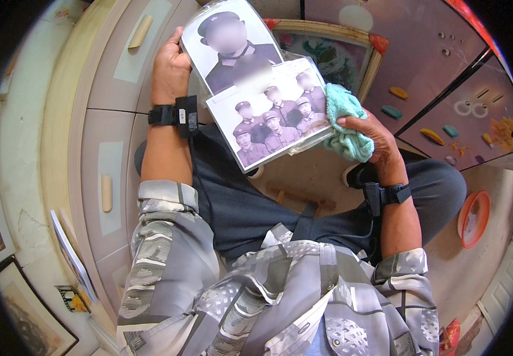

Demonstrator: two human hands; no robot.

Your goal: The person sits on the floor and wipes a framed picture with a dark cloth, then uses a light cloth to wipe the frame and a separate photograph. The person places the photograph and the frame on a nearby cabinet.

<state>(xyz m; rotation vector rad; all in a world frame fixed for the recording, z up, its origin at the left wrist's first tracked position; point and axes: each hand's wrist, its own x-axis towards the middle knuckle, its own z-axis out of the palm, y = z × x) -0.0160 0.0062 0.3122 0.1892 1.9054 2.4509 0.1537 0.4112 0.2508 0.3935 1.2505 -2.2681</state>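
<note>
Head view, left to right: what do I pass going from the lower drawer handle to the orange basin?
Lower drawer handle, upper drawer handle, left hand, overlapping photos, green cloth held in the right hand, orange basin.

Bright light pales the left wall [34,148]. Fisheye distortion bows the drawers [111,216]. Blurred patches mark the upper photograph [230,47].

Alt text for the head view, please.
The left hand holds a portrait photo with a group photo against its lower edge; the right hand grips a mint-green cloth at the group photo's right edge. Beyond is a framed picture.
</note>
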